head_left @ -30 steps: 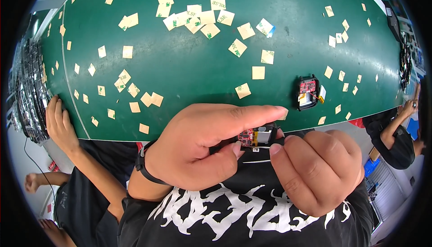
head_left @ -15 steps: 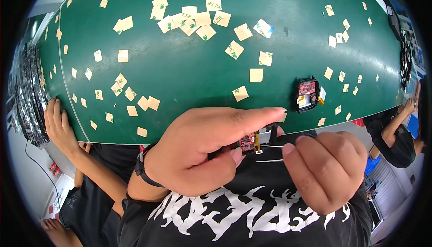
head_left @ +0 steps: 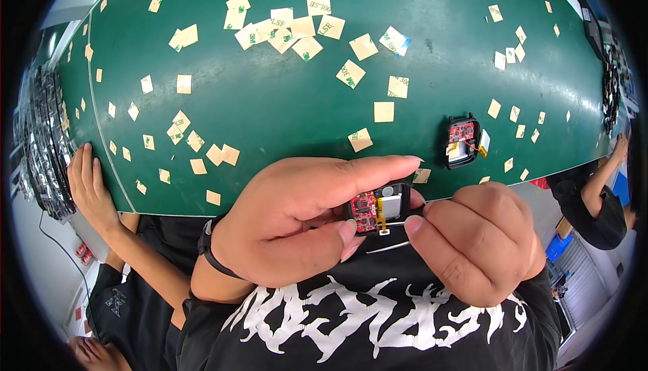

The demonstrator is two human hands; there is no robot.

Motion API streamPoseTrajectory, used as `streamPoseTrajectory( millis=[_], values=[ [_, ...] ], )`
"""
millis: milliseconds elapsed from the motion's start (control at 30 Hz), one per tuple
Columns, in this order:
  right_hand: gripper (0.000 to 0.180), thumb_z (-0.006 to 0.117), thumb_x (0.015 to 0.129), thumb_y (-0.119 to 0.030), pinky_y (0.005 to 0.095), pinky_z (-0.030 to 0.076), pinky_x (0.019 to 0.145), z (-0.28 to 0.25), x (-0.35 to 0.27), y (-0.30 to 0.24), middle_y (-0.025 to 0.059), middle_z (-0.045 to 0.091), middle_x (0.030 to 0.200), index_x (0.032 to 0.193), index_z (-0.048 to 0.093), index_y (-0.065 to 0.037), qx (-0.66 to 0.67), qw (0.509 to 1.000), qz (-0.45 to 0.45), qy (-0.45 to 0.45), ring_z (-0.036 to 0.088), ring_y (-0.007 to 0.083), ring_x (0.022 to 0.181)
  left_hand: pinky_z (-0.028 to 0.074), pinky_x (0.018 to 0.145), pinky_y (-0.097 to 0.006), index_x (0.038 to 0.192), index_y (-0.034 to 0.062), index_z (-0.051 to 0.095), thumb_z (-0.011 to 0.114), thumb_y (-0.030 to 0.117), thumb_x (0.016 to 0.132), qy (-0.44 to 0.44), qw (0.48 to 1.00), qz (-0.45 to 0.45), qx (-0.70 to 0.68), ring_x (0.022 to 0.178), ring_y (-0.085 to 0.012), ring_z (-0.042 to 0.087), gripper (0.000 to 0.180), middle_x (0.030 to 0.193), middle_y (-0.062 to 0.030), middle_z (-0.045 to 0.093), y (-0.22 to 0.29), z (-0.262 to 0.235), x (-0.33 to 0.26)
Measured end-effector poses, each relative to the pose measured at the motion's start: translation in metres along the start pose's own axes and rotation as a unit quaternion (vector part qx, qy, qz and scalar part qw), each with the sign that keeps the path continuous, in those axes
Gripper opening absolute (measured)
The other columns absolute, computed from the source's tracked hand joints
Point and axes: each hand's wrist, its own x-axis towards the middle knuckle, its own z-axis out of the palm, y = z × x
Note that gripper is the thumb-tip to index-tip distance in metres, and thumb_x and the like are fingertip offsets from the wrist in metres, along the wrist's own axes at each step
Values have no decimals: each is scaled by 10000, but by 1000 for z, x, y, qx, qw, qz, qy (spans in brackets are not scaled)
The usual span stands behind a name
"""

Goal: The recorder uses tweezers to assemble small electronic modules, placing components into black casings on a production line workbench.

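My left hand [head_left: 287,219] is closed around the edges of a small black device case [head_left: 405,199]. Its inside shows a red circuit board [head_left: 364,210], a silver battery-like block [head_left: 389,207] and a yellow flex cable [head_left: 382,224] with a small white end sticking out over the rim. A pair of metal tweezers [head_left: 390,247] is pinched in my right hand [head_left: 479,246]. Their two prongs are spread, one beside the cable at the case's near edge, the other lower, over my black shirt.
A second open black case [head_left: 462,143] with a red board lies on the green table [head_left: 270,128], amid many scattered cream adhesive squares [head_left: 384,112]. At left, a co-worker's hand [head_left: 91,189] rests on the table edge beside stacked dark trays [head_left: 44,141]. Another person's arm [head_left: 601,182] shows at right.
My left hand has turned the case so more of its inside shows. My right hand has shifted slightly left and up, and the tweezers now slant more.
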Motion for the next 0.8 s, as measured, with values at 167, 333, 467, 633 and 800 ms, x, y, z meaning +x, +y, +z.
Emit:
streamPoseTrajectory(
  millis=[167,333,467,633,800],
  values=[
    [308,755,606,-35,284,413,464,-5,5,11,92,651,832,904,717,32,30,998,-49,-39,571,199,680,476,582,-217,1451,-160,443,529,49,879,-8,1000,-26,1,605,-80,559,615,1215,-257,697,4,-4,0],
    [285,765,628,-10,285,424,470,-6,6,15,88,645,831,904,709,32,35,997,-61,-45,569,196,688,471,589,-216,1440,-162,459,535,34,851,7,998,-59,-10,606,-84,555,625,1200,-256,702,7,0,0],
    [273,763,639,-7,283,434,479,-4,5,17,85,644,829,904,709,29,55,996,-56,-33,569,194,689,473,588,-222,1420,-159,488,531,9,828,14,999,-37,-6,600,-87,549,617,1195,-243,708,4,1,0],
    [271,757,633,0,277,447,486,-3,5,22,85,640,809,898,709,31,82,994,-58,-34,569,198,685,482,597,-235,1420,-154,492,492,-24,824,-23,998,2,51,610,-98,567,610,1197,-217,714,-1,-6,2],
    [265,753,623,-13,278,454,477,-5,9,27,95,640,788,878,707,41,89,993,-72,-41,568,206,679,483,602,-239,1433,-164,471,424,-97,787,-73,995,31,61,615,-115,594,651,1150,-188,717,-4,-10,4]
  ],
)
